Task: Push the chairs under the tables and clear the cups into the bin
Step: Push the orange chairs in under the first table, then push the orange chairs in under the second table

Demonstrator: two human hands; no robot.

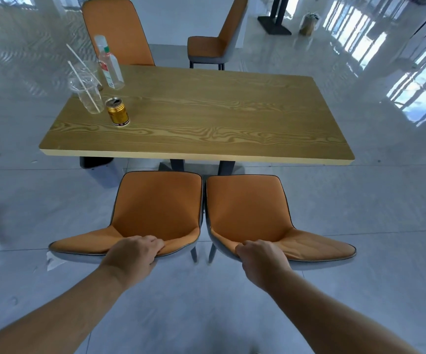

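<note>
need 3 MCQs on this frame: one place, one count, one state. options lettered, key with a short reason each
1. Where on the wooden table does the gold can stand?
A. near-right corner
B. left part, beside the clear plastic cups
C. dead centre

2. How many orange chairs show?
A. two
B. three
C. four

3. What are the hands doing?
A. each grips a chair back
B. both hang free
C. one holds a cup

Key: 1 B, the can stands just right of the cups. 2 C, two near, two beyond the table. 3 A, left hand on the near left chair, right hand on the near right chair.
</note>
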